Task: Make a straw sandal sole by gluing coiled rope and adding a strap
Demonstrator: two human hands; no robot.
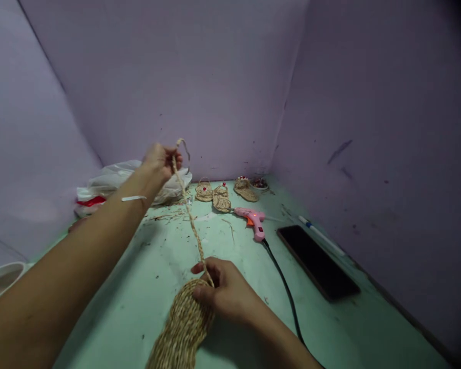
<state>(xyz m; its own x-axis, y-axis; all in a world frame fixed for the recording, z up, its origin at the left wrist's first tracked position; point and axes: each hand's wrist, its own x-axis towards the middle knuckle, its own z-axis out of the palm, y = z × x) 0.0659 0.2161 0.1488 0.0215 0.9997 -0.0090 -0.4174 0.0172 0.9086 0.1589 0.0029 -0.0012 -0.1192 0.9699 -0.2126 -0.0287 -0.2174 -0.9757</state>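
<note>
Straw-coloured cord (192, 220) over the bench (169, 256), drawn nearly straight between two hands. Pinches it high in the left hand (163, 158), out toward the far edge, with a short tail curling free beyond the fingers; left grip narrow, closed on the cord. Clasps, down by the near edge, the rounded top of a woven piece (182, 323) in the right hand (223, 288), thumb above, at the foot of the cord; right grip closed on the piece. Done, by the look of it: close rows of straw across the visible body, waisted like a sole, lower end out of frame. Remaining, seemingly: a good length of cord standing free. No beads in sight on the piece, unlike the small woven slippers (222, 201) along the far edge, red-trimmed and apparently finished. Near the right edge, a black phone (318, 262); between phone and slippers, a pink glue gun (253, 218), red light aglow. At the far-left corner, white plastic bags (117, 175). Unclear from this angle: any glue binding cord to piece.
</note>
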